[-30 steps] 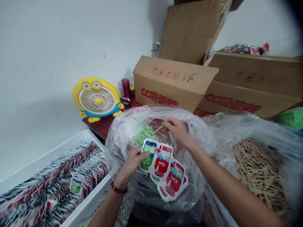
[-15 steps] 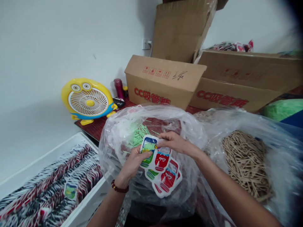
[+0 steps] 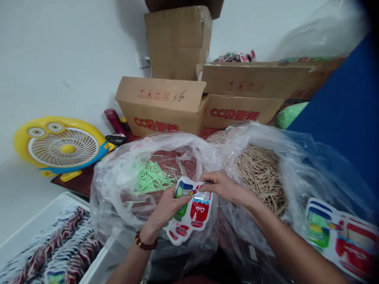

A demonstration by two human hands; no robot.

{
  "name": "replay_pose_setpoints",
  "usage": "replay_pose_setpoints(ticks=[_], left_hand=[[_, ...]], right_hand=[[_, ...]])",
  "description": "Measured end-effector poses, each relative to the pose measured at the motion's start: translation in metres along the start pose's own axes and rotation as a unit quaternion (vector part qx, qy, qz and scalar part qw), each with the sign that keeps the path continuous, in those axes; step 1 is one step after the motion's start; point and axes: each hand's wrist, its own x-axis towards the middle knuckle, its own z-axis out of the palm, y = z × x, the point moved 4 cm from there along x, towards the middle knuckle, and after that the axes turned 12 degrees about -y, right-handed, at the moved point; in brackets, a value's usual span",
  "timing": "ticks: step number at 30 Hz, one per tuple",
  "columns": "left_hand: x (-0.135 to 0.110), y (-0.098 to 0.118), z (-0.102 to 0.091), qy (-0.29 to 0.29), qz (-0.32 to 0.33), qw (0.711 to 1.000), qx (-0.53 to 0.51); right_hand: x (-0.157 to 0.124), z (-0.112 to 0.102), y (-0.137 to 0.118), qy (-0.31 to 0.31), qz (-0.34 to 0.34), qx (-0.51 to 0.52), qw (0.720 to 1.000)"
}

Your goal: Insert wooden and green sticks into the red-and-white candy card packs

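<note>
In front of me, my left hand [image 3: 167, 209], with a beaded bracelet at the wrist, is closed around the left side of a small overlapping bunch of can-shaped printed packets [image 3: 201, 213]. They are green and blue on one side and red with "Cola" lettering on the other. My right hand [image 3: 220, 185] pinches the top edge of the same packets. Just behind them, thin green sticks [image 3: 154, 175] lie within an open clear plastic bag [image 3: 108, 181]. A second clear bag [image 3: 293, 169] holds many brown paper-like sticks [image 3: 260, 173].
More printed packets [image 3: 318, 227] appear at the lower right. A white foam box [image 3: 35, 215] of tightly packed packets stands at lower left. Behind are a yellow fan [image 3: 68, 148], a dark red bottle [image 3: 114, 121] and cardboard boxes [image 3: 166, 106]. A blue panel [image 3: 340, 106] rises at right.
My view has turned right, so the fan, boxes and bags sit further left. The packets at lower right and more of the blue panel have come into view. Both hands still grip the bunch.
</note>
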Motion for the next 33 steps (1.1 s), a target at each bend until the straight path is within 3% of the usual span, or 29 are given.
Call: replay_pose_setpoints(ticks=[7, 12, 17, 24, 29, 33], left_hand=[[0.01, -0.003, 0.04, -0.025, -0.011, 0.996, 0.081], [0.009, -0.02, 0.051, -0.028, -0.056, 0.988, 0.142], [0.01, -0.036, 0.065, -0.089, -0.086, 0.982, 0.144], [0.016, -0.039, 0.088, -0.119, -0.118, 0.981, 0.1], [0.019, -0.047, 0.09, -0.114, -0.109, 0.978, 0.134], [0.019, -0.051, 0.095, -0.124, -0.104, 0.973, 0.162]], right_hand=[[-0.038, -0.001, 0.031, 0.056, -0.012, 0.007, 0.998], [-0.071, 0.012, 0.04, 0.111, -0.005, -0.056, 0.992], [-0.098, 0.018, 0.047, 0.141, 0.002, -0.092, 0.986], [-0.116, 0.016, 0.055, 0.17, -0.01, -0.074, 0.983], [-0.123, 0.019, 0.06, 0.184, -0.015, -0.029, 0.982], [-0.127, 0.023, 0.067, 0.201, -0.007, -0.067, 0.977]])
